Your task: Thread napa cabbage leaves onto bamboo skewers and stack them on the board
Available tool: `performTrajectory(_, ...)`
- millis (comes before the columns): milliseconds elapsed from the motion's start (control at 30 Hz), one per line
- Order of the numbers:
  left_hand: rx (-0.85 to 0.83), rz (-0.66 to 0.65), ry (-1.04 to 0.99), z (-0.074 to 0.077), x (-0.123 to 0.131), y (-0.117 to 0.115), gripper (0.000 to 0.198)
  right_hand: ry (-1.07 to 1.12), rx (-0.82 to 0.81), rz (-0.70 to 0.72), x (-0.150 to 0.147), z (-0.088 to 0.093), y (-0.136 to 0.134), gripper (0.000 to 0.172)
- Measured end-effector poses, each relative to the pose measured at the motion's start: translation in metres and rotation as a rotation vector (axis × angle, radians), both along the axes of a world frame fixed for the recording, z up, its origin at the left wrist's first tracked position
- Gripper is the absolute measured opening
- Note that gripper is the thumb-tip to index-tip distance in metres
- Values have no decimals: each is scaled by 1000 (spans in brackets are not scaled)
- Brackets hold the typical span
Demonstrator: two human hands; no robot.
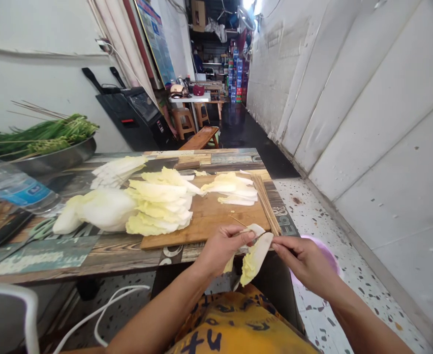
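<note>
Over my lap, in front of the board's near edge, my left hand (222, 248) is closed, pinching a pale cabbage leaf beside a thin bamboo skewer (238, 222). My right hand (307, 260) is closed too, its thumb and fingertips pinched at the skewer's line by the white end of another cabbage leaf (257, 258). That leaf hangs down between the hands, yellow frill lowest. The exact grip of the right fingertips is partly hidden. Cut cabbage leaves (234, 187) lie on the wooden cutting board (205, 216), with a larger pile (161, 201) at its left.
A bundle of skewers (266, 201) lies along the board's right edge. To the left are cabbage (108, 209), scissors (41, 228), a black-handled knife (8, 228), a water bottle (32, 191) and a metal bowl (61, 155) of skewered greens. A purple round object (318, 250) sits on the floor.
</note>
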State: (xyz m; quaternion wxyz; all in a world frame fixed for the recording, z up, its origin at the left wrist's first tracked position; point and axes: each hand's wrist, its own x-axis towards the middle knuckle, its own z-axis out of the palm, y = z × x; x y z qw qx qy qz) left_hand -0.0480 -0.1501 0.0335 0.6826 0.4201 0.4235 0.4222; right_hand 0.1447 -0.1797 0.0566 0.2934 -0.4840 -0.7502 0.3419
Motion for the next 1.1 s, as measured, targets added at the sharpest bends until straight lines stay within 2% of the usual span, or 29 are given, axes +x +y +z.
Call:
performTrajectory(167,-67,29,-108,-6,4,-3,31,3,10,-32,-4,-4,4,27)
performTrajectory(300,-51,198,-119,-6,-4,4,31,1,1,-34,3,-3,3,27)
performTrajectory(433,-154,292,-196,0,-12,10,37,-77,7,-59,18,-2,-2,28)
performTrajectory(700,-196,268,-240,4,-12,9,36,-143,24,-35,22,1,-8,32)
performTrajectory(1100,-217,295,-260,9,-12,9,38,-112,16,-26,23,2,-11,32)
